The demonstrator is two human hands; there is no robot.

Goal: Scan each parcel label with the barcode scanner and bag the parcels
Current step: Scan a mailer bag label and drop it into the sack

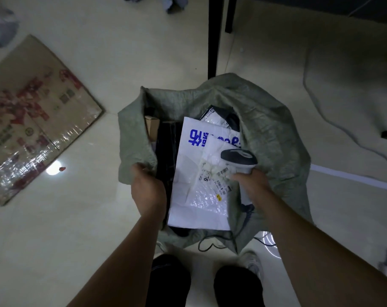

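The white parcel (201, 200) lies on top in the mouth of the green sack (265, 129). Its label (219, 176) faces up, just under the scanner (239, 158). My right grip (252, 180) is curled round the scanner's handle, the head pointing away from me over the label. One finger reaches toward the label's edge, but I cannot tell whether it touches the parcel. My left grip (148, 187) clutches the sack's left rim, fingers folded over the cloth, holding the mouth wide.

I judge the work well along. Under the top parcel lie a white bag with blue print (192, 138), a black parcel (166, 147), a small brown box (152, 127) against the left wall and a dark parcel with a white label (216, 117) at the far side. Whether this top label has been read I cannot say, since no beam or light shows.

A flattened carton (37, 120) lies on the floor (121, 52) well to the left, and a black table leg (214, 36) stands behind the sack. A dark cable (210, 247) trails from under the sack's near edge. Grey bundles at the top edge are cut off and may be parcels left to do, but they are too dim to tell. The sack's depth is hidden.
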